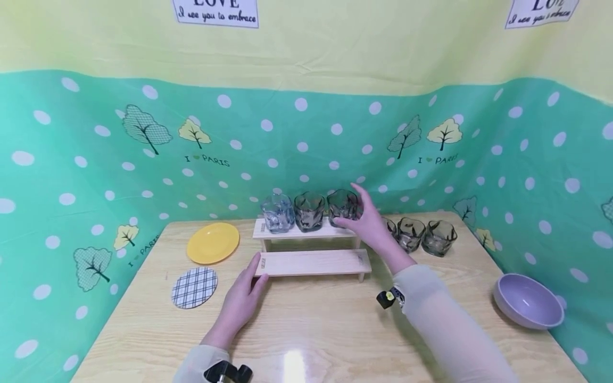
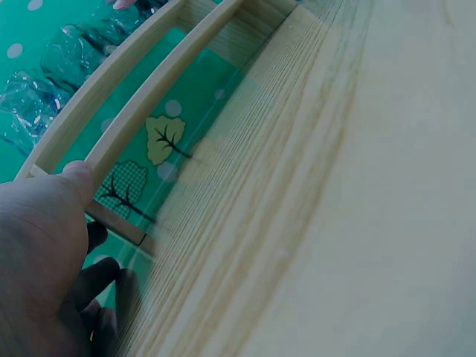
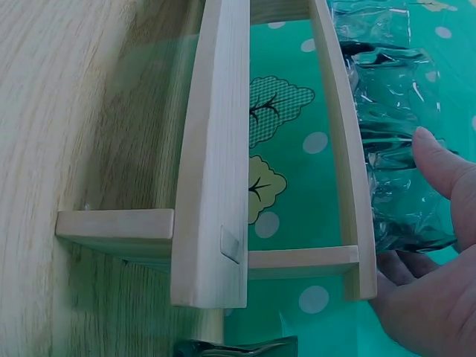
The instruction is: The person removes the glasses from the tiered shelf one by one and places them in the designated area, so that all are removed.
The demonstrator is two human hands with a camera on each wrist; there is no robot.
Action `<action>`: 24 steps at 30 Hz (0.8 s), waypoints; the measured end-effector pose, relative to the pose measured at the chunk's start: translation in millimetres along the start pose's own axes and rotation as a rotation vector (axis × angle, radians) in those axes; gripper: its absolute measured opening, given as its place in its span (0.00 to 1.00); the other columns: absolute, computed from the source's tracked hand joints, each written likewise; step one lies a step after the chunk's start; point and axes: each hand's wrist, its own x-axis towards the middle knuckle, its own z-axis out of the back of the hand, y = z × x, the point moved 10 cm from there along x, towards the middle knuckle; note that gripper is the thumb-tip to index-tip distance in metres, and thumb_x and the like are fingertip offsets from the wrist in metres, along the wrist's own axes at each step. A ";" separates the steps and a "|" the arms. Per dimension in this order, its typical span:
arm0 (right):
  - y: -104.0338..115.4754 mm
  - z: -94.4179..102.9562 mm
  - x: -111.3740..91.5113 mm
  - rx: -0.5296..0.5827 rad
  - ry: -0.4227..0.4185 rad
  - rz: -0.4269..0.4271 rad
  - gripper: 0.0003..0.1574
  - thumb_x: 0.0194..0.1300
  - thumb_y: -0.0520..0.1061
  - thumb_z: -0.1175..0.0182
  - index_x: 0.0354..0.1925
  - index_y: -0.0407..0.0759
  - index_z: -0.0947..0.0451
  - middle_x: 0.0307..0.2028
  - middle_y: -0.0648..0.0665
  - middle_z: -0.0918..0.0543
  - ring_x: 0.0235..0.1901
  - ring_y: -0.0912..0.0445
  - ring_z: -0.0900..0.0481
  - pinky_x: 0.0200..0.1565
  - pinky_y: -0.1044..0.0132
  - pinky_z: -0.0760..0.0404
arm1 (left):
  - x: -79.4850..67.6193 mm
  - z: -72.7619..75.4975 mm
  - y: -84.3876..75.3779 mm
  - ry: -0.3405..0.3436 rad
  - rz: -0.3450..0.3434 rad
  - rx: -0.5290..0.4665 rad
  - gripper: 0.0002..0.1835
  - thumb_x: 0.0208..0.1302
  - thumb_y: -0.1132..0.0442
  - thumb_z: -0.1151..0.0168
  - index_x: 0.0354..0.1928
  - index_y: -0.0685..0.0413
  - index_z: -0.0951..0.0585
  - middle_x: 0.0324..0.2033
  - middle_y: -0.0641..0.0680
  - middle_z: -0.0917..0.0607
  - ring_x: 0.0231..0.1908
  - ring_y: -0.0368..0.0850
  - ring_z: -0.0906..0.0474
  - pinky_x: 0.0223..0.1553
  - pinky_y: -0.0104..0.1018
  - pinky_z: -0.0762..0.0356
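Note:
A two-tier wooden shelf (image 1: 311,263) stands toward the back of the table, with three wavy-sided glasses in a row on its upper board. The left one is a bluish clear glass (image 1: 279,215); the middle one is a smoky glass (image 1: 309,213). My right hand (image 1: 366,221) holds the smoky glass at the right end (image 1: 341,205), thumb on its near side and fingers round the far side. In the right wrist view, that glass (image 3: 407,204) sits by the upper board's end. With thumb and fingers, my left hand (image 1: 241,298) grips the lower board's left end.
Several smoky glasses (image 1: 438,238) stand on the table right of the shelf, partly behind my right forearm. A yellow plate (image 1: 213,243) and a checked round coaster (image 1: 194,288) lie to the left. A purple bowl (image 1: 528,300) sits at the right edge. Behind hangs a patterned cloth (image 1: 306,138).

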 end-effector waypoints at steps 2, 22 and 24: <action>-1.8 -1.0 -0.2 -0.007 0.001 -0.008 0.71 0.67 0.52 0.18 0.90 0.69 0.54 0.88 0.39 0.51 0.83 0.33 0.45 0.75 0.32 0.30 | -1.1 -0.3 1.1 0.003 0.001 0.001 0.38 0.88 0.46 0.46 0.90 0.46 0.45 0.82 0.68 0.34 0.80 0.69 0.38 0.80 0.66 0.42; -3.9 2.4 -1.1 -0.045 -0.017 -0.022 0.66 0.64 0.55 0.16 0.88 0.64 0.44 0.88 0.43 0.48 0.85 0.34 0.48 0.78 0.27 0.39 | -2.5 1.1 -2.5 -0.009 -0.015 -0.006 0.37 0.89 0.46 0.48 0.90 0.46 0.44 0.82 0.66 0.33 0.80 0.68 0.37 0.80 0.66 0.40; -3.6 3.5 -2.8 -0.050 -0.028 -0.031 0.66 0.63 0.57 0.16 0.88 0.62 0.43 0.88 0.42 0.47 0.84 0.34 0.48 0.78 0.28 0.38 | -2.0 1.8 -3.2 -0.007 -0.016 -0.004 0.37 0.89 0.47 0.47 0.90 0.46 0.44 0.82 0.65 0.33 0.80 0.67 0.38 0.80 0.65 0.40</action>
